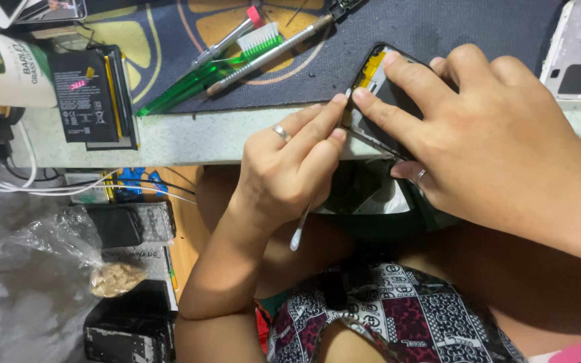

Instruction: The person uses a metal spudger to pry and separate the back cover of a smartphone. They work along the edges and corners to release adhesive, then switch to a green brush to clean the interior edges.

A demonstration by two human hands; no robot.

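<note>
My right hand (pixel 499 148) holds a black opened phone frame (pixel 375 66) tilted at the table's front edge, fingers spread over it; a yellow part shows inside near its top. My left hand (pixel 290 168), a ring on one finger, pinches a thin white swab stick (pixel 299 232). The stick's upper tip touches the frame's left rim, and its cotton end hangs down over my lap. Most of the phone is hidden under my right hand.
On the dark mat (pixel 438 33) lie a green toothbrush (pixel 237 57) and a slim metal tool (pixel 270 52). A black phone battery (pixel 89 97) and a cylindrical container (pixel 8 67) sit at the left. A white phone cover (pixel 579 47) is at the top right. Below the table are a plastic bag (pixel 112 275), cables and black boxes.
</note>
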